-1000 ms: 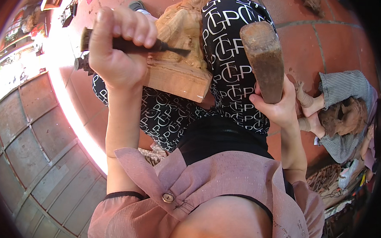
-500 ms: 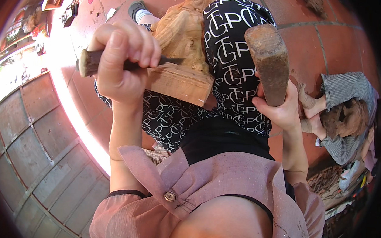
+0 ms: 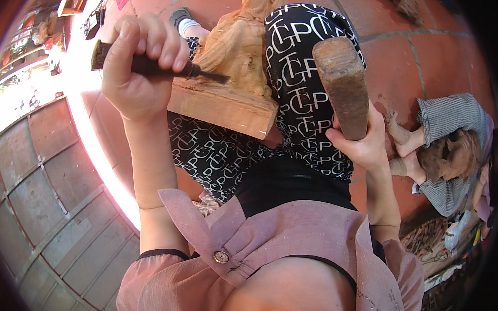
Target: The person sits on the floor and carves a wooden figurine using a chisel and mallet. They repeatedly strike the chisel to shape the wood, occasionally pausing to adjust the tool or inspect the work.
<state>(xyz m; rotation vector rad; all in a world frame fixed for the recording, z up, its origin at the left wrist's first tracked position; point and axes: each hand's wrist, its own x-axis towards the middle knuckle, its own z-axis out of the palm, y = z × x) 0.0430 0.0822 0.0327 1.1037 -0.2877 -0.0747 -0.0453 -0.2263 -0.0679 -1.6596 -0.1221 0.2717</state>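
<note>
A chisel lies across my left hand, fingers wrapped round its dark handle. Its dark metal blade points right, over the squared base of a carved wooden figure; whether the tip touches the wood I cannot tell. The figure's light brown, draped body rises from the base and lies away from me between my legs. In my right hand is a worn wooden mallet, gripped near its lower end and held up over my right thigh, apart from the chisel.
My legs in patterned black trousers flank the carving. At the right sits another person with striped trousers, bare feet and a brown carved piece. Grey panels stand at the left. Red tiles cover the floor.
My left hand with the chisel has moved left and slightly up, uncovering more of the wooden base. The mallet has shifted a little left.
</note>
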